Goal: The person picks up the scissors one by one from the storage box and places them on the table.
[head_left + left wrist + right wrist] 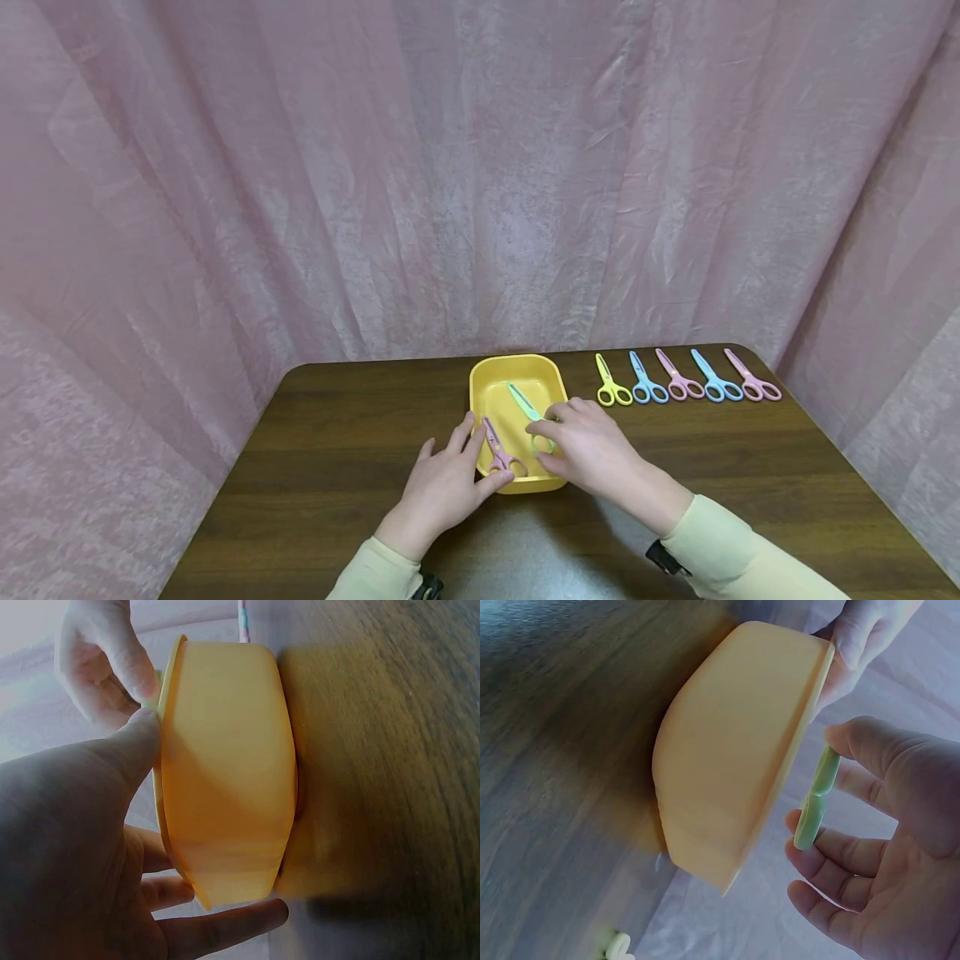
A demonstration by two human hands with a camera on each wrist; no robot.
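A yellow tub stands on the table. Inside, at its near left, lies a pair of pink scissors. My left hand rests against the tub's near left corner, fingers fairly straight along the side and thumb at the front rim. Over the tub's right half, my right hand pinches light green scissors by their handles, blades pointing away over the tub. The right wrist view shows the green handles between thumb and fingers, above the rim. Whether the blades touch the tub floor, I cannot tell.
Right of the tub, several scissors lie in a row near the table's back edge: yellow scissors, blue scissors, pink scissors, then another blue and another pink pair. A pink curtain hangs behind the brown table.
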